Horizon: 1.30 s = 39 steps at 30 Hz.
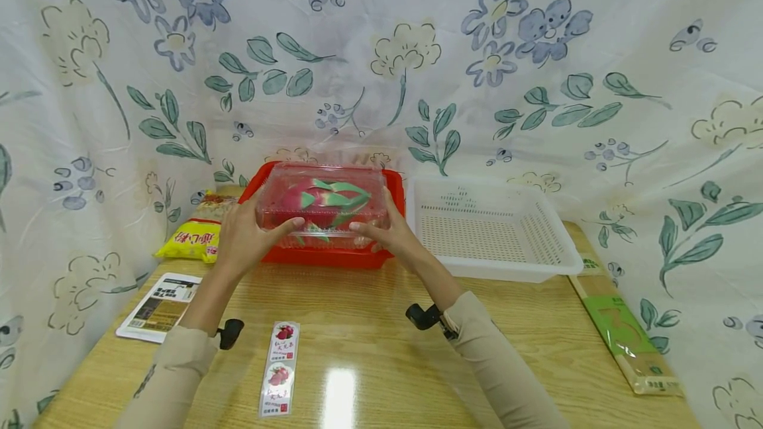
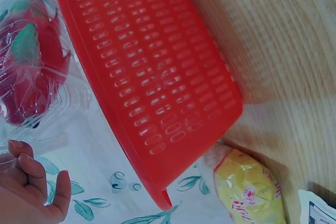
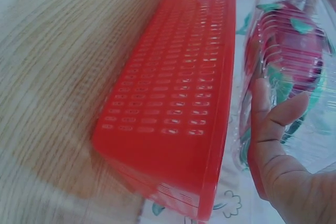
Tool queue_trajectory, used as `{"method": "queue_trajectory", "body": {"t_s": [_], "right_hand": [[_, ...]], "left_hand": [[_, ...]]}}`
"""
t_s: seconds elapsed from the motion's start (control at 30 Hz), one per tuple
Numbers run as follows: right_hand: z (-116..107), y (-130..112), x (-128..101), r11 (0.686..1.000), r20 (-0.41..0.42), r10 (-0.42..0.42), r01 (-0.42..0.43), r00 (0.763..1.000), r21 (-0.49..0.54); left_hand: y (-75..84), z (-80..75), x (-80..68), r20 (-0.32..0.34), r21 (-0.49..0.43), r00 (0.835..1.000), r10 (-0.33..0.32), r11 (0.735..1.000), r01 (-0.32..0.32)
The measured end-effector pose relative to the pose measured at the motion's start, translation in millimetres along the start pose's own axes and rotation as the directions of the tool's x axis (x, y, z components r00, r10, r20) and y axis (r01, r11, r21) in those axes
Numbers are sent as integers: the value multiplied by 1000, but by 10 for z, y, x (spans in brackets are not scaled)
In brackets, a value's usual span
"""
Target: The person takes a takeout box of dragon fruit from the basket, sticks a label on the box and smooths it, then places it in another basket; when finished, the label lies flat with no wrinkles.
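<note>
Clear clamshell box [image 1: 324,206] with a dragon fruit [image 1: 324,198] inside, held just above the red basket [image 1: 334,255], left hand [image 1: 247,237] and right hand [image 1: 387,230] gripping its two ends, white basket [image 1: 495,230] just beside the red basket, yellow packet [image 1: 189,240] on its other side.

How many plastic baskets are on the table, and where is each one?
2. The red basket sits at the back of the table, under the clear box held by both hands. The white basket stands just beside it, on its right. None seems hidden.
</note>
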State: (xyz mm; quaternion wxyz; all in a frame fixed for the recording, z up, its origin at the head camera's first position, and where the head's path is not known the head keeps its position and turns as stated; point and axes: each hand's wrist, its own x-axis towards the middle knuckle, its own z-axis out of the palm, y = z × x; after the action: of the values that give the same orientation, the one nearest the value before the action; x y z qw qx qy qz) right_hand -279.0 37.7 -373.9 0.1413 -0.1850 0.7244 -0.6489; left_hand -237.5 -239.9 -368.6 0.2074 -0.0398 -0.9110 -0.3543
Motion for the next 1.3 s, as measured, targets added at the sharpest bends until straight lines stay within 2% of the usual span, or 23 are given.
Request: {"method": "queue_trajectory", "body": {"t_s": [0.1,0.33,0.67,1.3], "right_hand": [[-7,11,-22,1000,9,-18,18,1000,1],[-9,10,-68,1000,6,9,-9,1000,0],[-6,11,-93,1000,9,2,-2,1000,-3],[-6,1,-232,1000,-12,-27,27,1000,14]], "left_hand": [[4,11,-19,-3,8,1000,3,1000,-3],[21,23,-67,-14,51,1000,-10,999,10],[55,13,-101,-10,61,1000,-24,998,25],[103,30,-181,-22,20,1000,7,1000,-7]]}}
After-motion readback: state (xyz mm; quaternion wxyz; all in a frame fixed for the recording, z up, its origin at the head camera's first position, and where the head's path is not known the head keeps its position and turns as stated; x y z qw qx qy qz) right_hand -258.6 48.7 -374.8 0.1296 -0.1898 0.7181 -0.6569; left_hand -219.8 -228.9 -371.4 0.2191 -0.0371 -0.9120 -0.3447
